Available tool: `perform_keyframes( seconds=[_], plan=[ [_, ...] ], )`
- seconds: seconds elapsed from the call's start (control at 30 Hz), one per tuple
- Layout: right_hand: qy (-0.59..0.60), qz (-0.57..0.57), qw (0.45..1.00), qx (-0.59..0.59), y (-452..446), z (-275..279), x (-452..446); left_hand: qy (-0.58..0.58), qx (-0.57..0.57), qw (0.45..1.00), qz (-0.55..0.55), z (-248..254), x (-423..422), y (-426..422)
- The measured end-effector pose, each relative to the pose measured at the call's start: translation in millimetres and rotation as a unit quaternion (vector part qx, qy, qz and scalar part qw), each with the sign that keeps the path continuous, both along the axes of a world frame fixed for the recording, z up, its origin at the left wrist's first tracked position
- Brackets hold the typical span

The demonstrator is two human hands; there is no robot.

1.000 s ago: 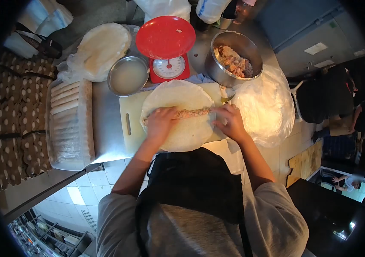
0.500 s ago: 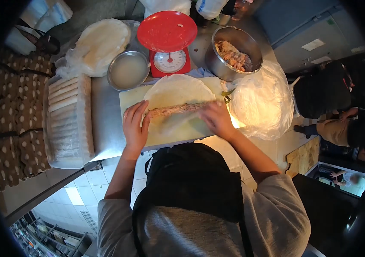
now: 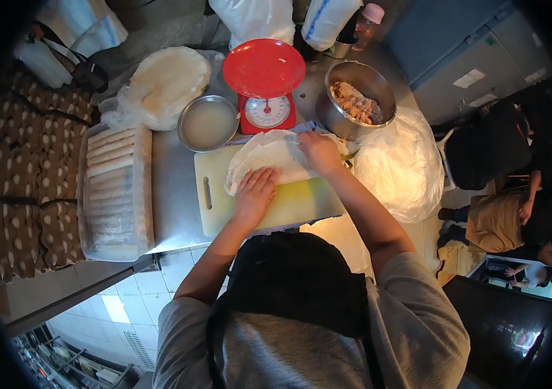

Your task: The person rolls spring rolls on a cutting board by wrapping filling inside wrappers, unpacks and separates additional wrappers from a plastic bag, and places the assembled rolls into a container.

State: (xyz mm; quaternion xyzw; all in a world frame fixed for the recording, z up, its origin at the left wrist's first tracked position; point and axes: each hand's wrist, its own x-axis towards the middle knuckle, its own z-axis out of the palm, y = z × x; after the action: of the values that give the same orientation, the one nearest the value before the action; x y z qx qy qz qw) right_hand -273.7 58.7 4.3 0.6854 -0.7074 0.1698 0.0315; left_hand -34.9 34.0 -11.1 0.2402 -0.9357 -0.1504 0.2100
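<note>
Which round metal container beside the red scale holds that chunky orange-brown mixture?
The deep silver metal pot, right of the red scale, holds the chunky orange-brown mixture; the shallow silver metal bowl, left of the scale, holds cloudy liquid.

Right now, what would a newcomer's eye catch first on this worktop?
The bright red scale, just beyond the cutting board. Then the pale folded wrapper on the board, with the left hand at its near edge and the right hand toward its right end. Beyond, to the right, a metal pot holds chunky filling.
</note>
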Motion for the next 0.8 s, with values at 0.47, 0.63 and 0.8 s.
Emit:
perform_keyframes(
  seconds=[0.47, 0.63, 0.8],
  plan=[
    [-0.055, 0.178, 0.979, 0.089, 40.0, 9.6, 32.7, -0.030, 0.054, 0.998, 0.016, 14.0, -2.2, -12.8],
    [-0.052, 0.156, 0.983, 0.078, 50.1, 8.6, 38.7, -0.006, 0.064, 0.998, -0.005, 10.1, 3.5, -10.7],
    [-0.059, 0.175, 0.978, 0.098, 43.4, 10.7, 39.2, 0.040, 0.079, 0.995, -0.043, 13.1, 16.0, -20.9]
  ],
)
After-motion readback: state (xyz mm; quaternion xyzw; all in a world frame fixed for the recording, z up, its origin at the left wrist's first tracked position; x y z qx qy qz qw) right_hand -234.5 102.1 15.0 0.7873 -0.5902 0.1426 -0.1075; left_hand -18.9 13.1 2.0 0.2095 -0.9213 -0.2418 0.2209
